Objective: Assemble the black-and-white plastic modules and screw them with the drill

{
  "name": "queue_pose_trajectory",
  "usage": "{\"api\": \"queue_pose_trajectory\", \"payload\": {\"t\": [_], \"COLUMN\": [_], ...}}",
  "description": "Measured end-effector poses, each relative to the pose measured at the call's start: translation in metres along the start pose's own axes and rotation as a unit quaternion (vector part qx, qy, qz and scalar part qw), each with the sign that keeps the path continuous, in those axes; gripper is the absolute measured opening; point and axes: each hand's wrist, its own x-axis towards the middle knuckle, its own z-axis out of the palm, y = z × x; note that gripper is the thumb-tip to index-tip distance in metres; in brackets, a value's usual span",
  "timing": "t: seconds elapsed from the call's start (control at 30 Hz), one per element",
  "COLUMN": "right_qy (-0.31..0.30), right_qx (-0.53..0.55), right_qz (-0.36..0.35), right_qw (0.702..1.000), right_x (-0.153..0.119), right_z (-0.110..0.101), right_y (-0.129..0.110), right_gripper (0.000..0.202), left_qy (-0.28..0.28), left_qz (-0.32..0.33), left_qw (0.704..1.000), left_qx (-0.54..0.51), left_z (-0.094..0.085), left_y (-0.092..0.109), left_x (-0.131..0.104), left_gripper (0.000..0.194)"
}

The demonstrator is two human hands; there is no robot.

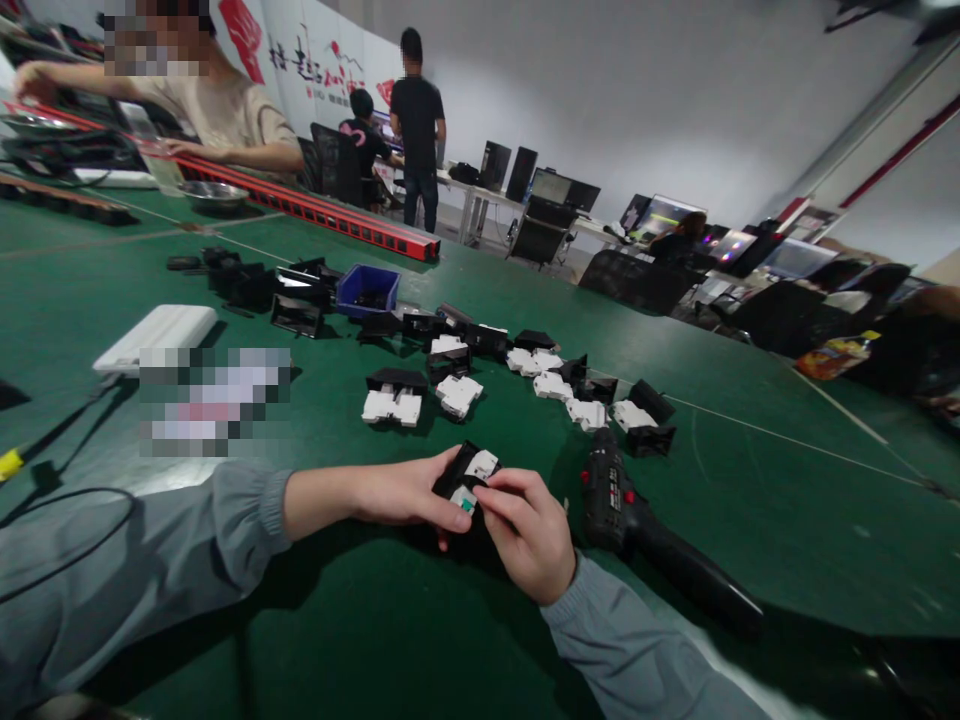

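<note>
My left hand grips a small black housing with white parts in it, above the green table. A teal patch shows on its lower white part, by my left thumb. My right hand has its thumb and fingers pinched together at the right side of the housing; whatever the fingertips hold is too small or hidden to name. To the right of my right hand lies a black cordless drill. Similar white parts with black housings stand in a loose row beyond my hands.
A blue bin sits behind the row, beside a pile of black housings. On the left are a white power bank with a cable and a blurred flat object. Red slotted rails run along the far edge near a co-worker.
</note>
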Motion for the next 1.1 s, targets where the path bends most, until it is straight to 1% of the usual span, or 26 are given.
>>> {"api": "queue_pose_trajectory", "payload": {"t": [0.1, 0.33, 0.5, 0.63, 0.73, 0.83, 0.9, 1.0, 1.1], "right_qy": [0.0, 0.02, 0.005, -0.013, -0.031, -0.051, -0.053, -0.043, 0.003], "right_qx": [-0.009, 0.0, 0.008, 0.019, 0.026, 0.031, 0.04, 0.06, 0.068], "right_qz": [-0.004, -0.011, -0.003, 0.002, 0.005, 0.012, 0.017, 0.011, 0.013], "right_qw": [1.0, 1.0, 1.0, 1.0, 0.999, 0.998, 0.998, 0.997, 0.998], "right_x": [-0.0002, 0.0029, 0.0032, 0.0037, 0.0044, 0.0049, 0.0048, 0.0037, 0.0026], "right_z": [-0.0005, 0.0003, 0.0007, 0.0008, 0.0008, 0.001, 0.0014, 0.0016, 0.0009], "right_y": [0.0004, -0.0015, -0.0011, -0.0003, -0.0007, -0.0019, -0.003, -0.0043, -0.0028], "right_gripper": [0.033, 0.028, 0.03, 0.036, 0.039, 0.04, 0.04, 0.045, 0.054], "left_qy": [0.004, -0.004, 0.01, 0.004, 0.004, 0.025, 0.034, 0.014, -0.031], "left_qz": [0.004, 0.006, 0.002, -0.016, -0.02, -0.029, -0.033, -0.025, -0.022], "left_qw": [1.0, 1.0, 1.0, 0.998, 0.997, 0.996, 0.995, 0.994, 0.993], "left_qx": [-0.002, 0.0, -0.024, -0.055, -0.078, -0.083, -0.084, -0.102, -0.116], "left_z": [0.0002, 0.0007, 0.0001, -0.0034, -0.0047, -0.0031, -0.0018, -0.0019, -0.0042], "left_y": [-0.0004, -0.0002, -0.0016, -0.0033, -0.0019, 0.0022, 0.0046, 0.0046, 0.0017], "left_x": [-0.0001, 0.0001, 0.0007, 0.0001, -0.0014, -0.0028, -0.0028, -0.0016, -0.0007], "left_gripper": [0.071, 0.07, 0.072, 0.074, 0.069, 0.06, 0.058, 0.057, 0.057]}}
